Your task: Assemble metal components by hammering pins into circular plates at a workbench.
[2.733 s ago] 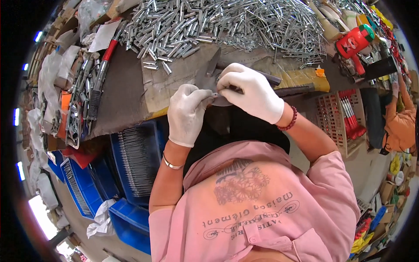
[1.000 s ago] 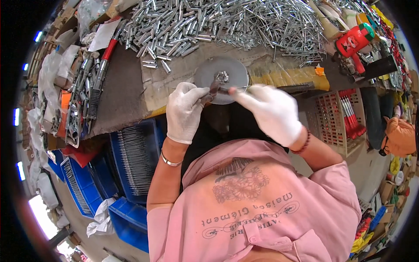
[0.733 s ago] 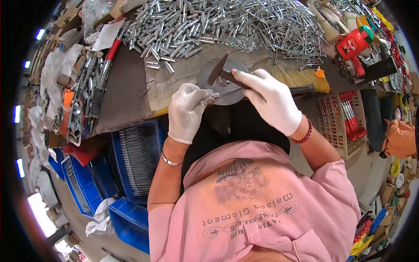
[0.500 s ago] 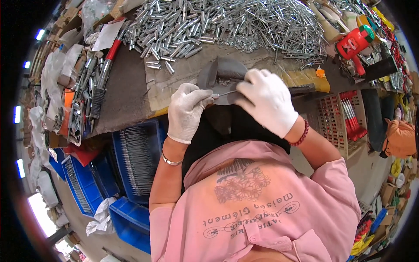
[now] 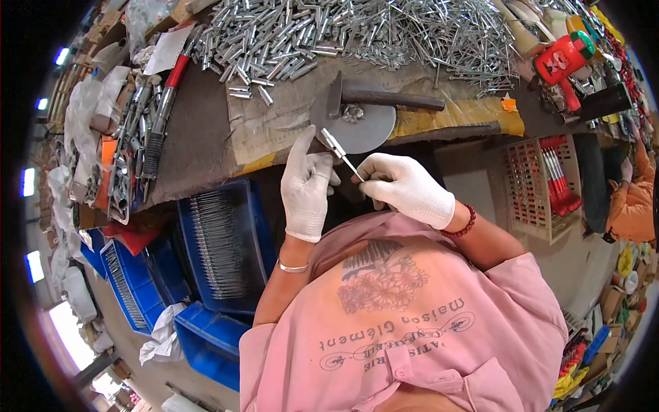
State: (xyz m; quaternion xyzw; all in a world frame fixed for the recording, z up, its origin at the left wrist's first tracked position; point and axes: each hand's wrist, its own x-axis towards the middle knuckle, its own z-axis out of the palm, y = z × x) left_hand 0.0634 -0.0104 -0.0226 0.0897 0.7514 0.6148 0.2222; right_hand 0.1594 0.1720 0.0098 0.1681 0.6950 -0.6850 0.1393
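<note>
My right hand (image 5: 409, 191), in a white knitted glove, pinches the lower end of a thin metal rod with a thicker silver sleeve (image 5: 334, 143) at its upper end. The rod slants up to the left, over the bench edge. Close beside the sleeve is my left hand (image 5: 305, 196), also gloved. Its index finger points up and the others are loosely bent, gripping nothing visible. Just beyond both hands, a round grey disc (image 5: 374, 132) lies on the bench with a hammer (image 5: 405, 100) across it. Small metal bits sit near the hammer's head.
A heap of silver sleeves and rods (image 5: 371, 34) covers the bench's far side. Tools (image 5: 161, 117) lie at left, and a red bottle (image 5: 563, 58) stands at right. Blue bins (image 5: 257, 240) are below left; a crate (image 5: 542, 226) is below right. Another person's orange sleeve (image 5: 631, 206) shows at far right.
Both hands have drawn back from the disc toward my body, uncovering the hammer's handle. The left fingers have come off the sleeve, and the rod now tilts more steeply in my right hand.
</note>
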